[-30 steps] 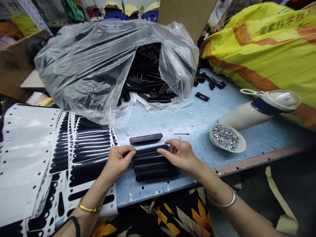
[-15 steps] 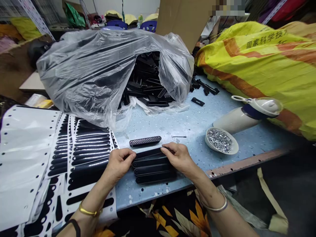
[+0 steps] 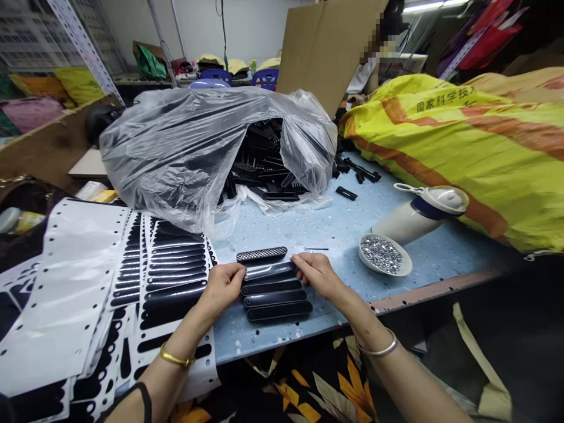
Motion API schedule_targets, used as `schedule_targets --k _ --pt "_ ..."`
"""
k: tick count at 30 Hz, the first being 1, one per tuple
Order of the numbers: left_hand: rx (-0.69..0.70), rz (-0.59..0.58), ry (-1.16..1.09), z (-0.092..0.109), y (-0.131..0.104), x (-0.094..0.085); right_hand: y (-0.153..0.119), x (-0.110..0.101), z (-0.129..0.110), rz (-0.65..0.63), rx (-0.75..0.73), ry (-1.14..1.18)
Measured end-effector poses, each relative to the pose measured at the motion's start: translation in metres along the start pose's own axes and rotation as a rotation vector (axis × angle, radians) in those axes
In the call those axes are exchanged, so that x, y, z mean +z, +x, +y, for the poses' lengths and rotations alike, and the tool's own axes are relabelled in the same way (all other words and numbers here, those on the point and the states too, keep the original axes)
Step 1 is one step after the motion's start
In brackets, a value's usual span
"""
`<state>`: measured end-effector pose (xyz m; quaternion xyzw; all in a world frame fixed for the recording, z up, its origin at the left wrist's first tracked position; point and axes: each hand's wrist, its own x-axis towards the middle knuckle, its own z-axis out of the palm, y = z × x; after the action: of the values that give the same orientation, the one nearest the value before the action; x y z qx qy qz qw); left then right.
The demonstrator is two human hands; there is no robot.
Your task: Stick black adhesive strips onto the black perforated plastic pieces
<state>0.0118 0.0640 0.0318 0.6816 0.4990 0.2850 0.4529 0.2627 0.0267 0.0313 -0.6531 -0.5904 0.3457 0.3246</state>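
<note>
A glossy black sticker strip [image 3: 269, 270] with rounded ends is stretched between my hands, at the far end of a row of long black plastic pieces [image 3: 277, 299]. My left hand [image 3: 225, 283] pinches its left end, and my right hand [image 3: 316, 271] has its fingertips closed at the right end. Whether the strip touches the piece beneath is hard to tell. Just beyond lies a black piece with a lattice face [image 3: 261, 254]. Left of my left hand are white backing sheets [image 3: 90, 282] with similar black strips [image 3: 176, 273].
A clear plastic bag [image 3: 176, 153] full of black parts stands behind. To the right are a white bowl [image 3: 408, 265] of small shiny bits, a tilted white bottle [image 3: 403, 220] and a large yellow sack [image 3: 484, 147]. A thin dark tool [image 3: 317, 249] lies near my right hand.
The strip now lies more in line with the top piece, its glossy face showing. My right hand has turned slightly at its right end. The camera view has shifted.
</note>
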Motion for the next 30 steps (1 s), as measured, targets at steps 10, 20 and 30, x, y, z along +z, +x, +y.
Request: schedule_targets --k 10,20,30 --pt "0.071 -0.098 0.275 0.009 0.000 0.000 -0.003 0.019 -0.022 0.363 -0.364 -0.747" --pt "0.152 -0.109 0.513 0.023 -0.008 -0.008 0.012 0.027 -0.001 0.327 -0.267 -0.634" --pt "-0.192 0.828 0.113 -0.047 -0.130 -0.099 -0.020 0.029 -0.039 0.445 -0.572 -0.329"
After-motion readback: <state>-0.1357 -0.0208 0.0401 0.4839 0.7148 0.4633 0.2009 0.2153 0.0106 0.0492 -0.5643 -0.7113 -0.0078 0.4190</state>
